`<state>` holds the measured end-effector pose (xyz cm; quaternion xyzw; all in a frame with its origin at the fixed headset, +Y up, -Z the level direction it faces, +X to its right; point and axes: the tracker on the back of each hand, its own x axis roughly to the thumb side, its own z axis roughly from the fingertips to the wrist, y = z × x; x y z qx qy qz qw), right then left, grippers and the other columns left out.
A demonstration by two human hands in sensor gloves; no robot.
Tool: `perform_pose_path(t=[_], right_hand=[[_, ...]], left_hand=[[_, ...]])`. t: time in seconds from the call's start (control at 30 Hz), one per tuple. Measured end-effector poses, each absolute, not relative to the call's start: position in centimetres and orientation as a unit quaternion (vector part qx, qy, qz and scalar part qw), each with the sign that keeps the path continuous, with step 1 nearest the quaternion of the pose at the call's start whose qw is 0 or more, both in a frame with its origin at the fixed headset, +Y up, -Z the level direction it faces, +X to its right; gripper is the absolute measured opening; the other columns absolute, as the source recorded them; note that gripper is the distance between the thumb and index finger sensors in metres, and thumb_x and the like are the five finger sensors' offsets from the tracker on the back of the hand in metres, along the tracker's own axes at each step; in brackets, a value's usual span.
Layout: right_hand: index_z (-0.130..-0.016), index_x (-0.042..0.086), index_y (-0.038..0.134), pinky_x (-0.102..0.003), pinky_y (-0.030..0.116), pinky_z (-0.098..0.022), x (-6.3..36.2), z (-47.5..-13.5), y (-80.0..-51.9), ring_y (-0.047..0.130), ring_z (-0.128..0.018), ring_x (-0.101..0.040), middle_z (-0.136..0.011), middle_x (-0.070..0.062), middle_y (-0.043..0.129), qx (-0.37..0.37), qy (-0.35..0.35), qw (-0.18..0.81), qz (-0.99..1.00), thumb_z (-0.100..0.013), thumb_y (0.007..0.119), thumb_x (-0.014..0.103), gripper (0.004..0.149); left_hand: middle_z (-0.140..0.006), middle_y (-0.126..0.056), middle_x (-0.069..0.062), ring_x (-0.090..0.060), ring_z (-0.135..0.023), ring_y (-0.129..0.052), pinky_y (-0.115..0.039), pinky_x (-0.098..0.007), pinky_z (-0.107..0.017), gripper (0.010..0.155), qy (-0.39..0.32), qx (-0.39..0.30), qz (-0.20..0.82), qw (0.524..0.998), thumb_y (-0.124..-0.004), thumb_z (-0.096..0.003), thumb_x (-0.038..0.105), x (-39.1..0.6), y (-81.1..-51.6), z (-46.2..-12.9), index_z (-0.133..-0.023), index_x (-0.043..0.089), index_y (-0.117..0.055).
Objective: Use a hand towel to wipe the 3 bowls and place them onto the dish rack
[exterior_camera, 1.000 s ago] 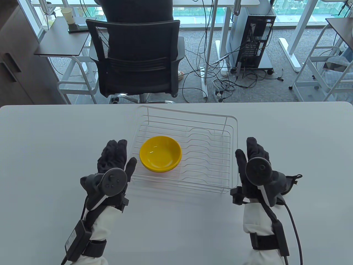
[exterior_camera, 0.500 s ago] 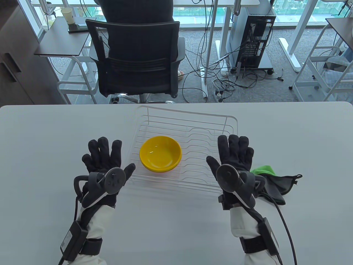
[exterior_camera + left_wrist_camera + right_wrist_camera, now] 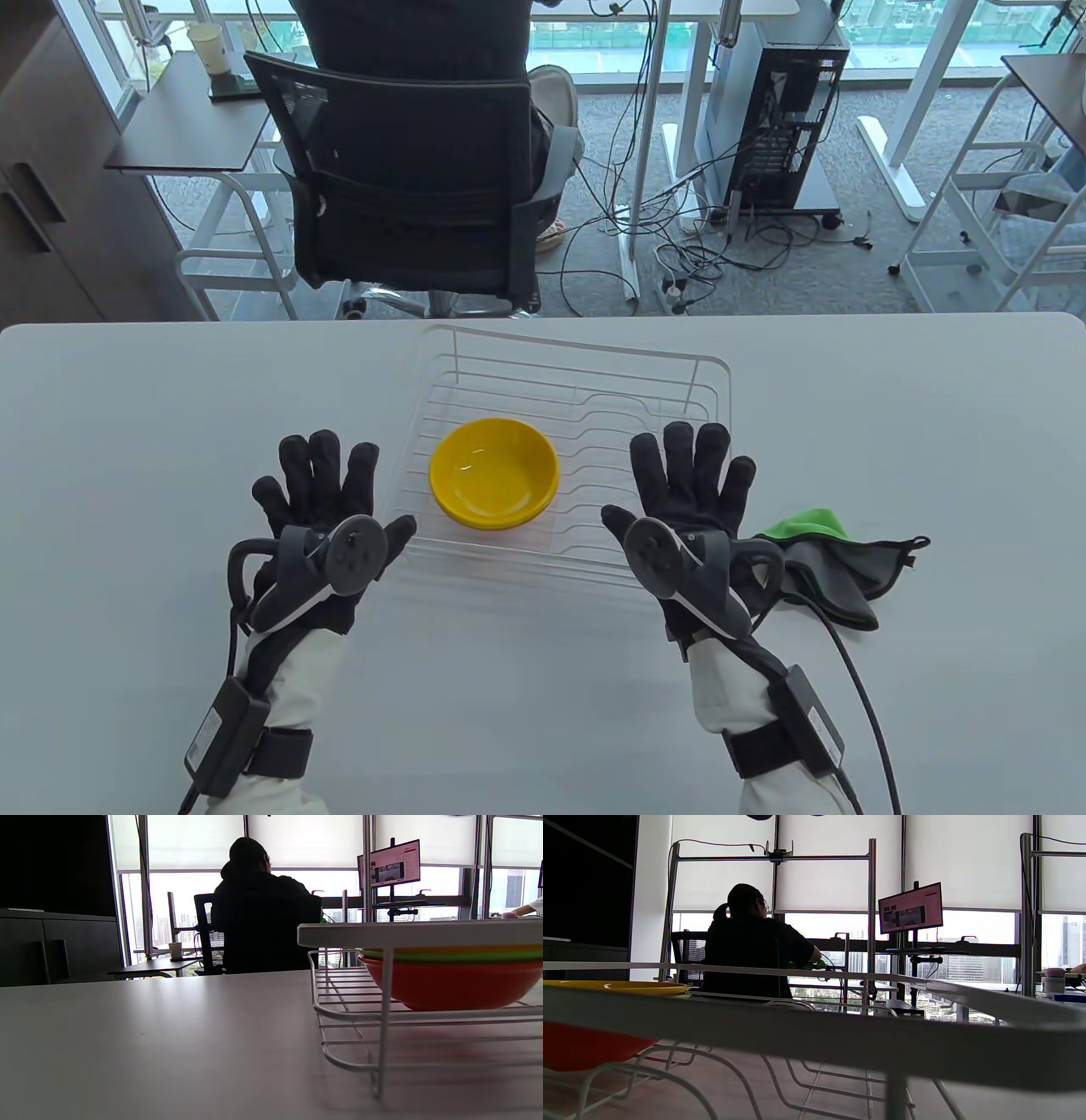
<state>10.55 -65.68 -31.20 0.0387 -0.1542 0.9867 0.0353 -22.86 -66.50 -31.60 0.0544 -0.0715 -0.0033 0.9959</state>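
A white wire dish rack (image 3: 645,399) stands mid-table. In its left half sits a stack of nested bowls (image 3: 494,472), yellow on top; the left wrist view shows the stack (image 3: 458,982) as yellow, green and red from the side. My left hand (image 3: 318,484) lies flat on the table just left of the rack, fingers spread and empty. My right hand (image 3: 687,480) is spread flat over the rack's front right corner, holding nothing. The hand towel (image 3: 836,556), grey with a green part, lies crumpled on the table right of that hand. No fingers show in either wrist view.
Beyond the table's far edge a person sits on a black office chair (image 3: 407,178) with their back to me. Desks, cables and a computer tower (image 3: 776,110) stand further back. A cable runs from my right wrist across the table.
Both hands turned from edge-on to palm-down and spread. My right hand moved left off the towel and onto the rack's corner, uncovering the towel. The chair behind swivelled.
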Motion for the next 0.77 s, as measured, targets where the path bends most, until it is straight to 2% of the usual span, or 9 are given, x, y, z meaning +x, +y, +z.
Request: perform_pose_path(t=[0.77], right_hand=[[-0.113, 0.027, 0.039, -0.059, 0.013, -0.073, 11.6, -31.0, -66.2, 0.012, -0.108, -0.037, -0.119, -0.009, 0.030, 0.018, -0.141, 0.027, 0.989, -0.046, 0.060, 0.062, 0.078]], left_hand=[[-0.120, -0.005, -0.027, -0.054, -0.108, 0.002, -0.022, -0.079, -0.070, 0.087, -0.092, 0.056, -0.024, 0.994, -0.054, -0.0567, 0.065, -22.0, -66.8, -31.4, -0.117, 0.017, -0.012]])
